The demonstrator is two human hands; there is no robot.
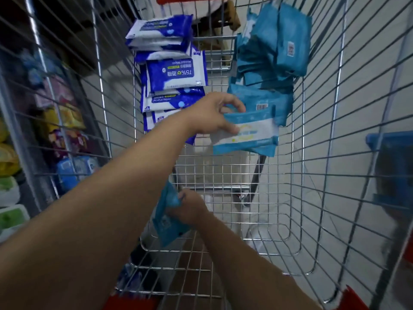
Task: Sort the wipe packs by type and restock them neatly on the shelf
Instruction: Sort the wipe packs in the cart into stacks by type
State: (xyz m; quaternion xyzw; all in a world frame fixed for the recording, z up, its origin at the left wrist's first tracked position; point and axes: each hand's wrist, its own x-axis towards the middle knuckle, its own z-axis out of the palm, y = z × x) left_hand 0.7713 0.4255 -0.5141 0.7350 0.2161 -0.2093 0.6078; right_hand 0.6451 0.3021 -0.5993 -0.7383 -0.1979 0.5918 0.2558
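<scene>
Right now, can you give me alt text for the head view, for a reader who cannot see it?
Reaching into a wire cart, the left hand grips a light-blue wipe pack while the right hand holds another light-blue pack. Dark-blue alcohol wipe packs are stacked at the far left of the cart, light-blue packs at the far right.

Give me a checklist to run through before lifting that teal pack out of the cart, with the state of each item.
1. Left hand gripping the teal-and-white wipe pack: ok, fingers over its top edge, thumb on its face.
2. Right hand holding only teal packs: ok by colour; how many, cannot tell.
3. Types kept apart in the shopping cart: ok, dark blue alcohol wipe packs on the left, teal pack pile on the right.
4. Teal pile stable once the pack leaves: cannot tell.
5. Free shelf space for teal packs: cannot tell, shelf blurred behind the wires.
</scene>
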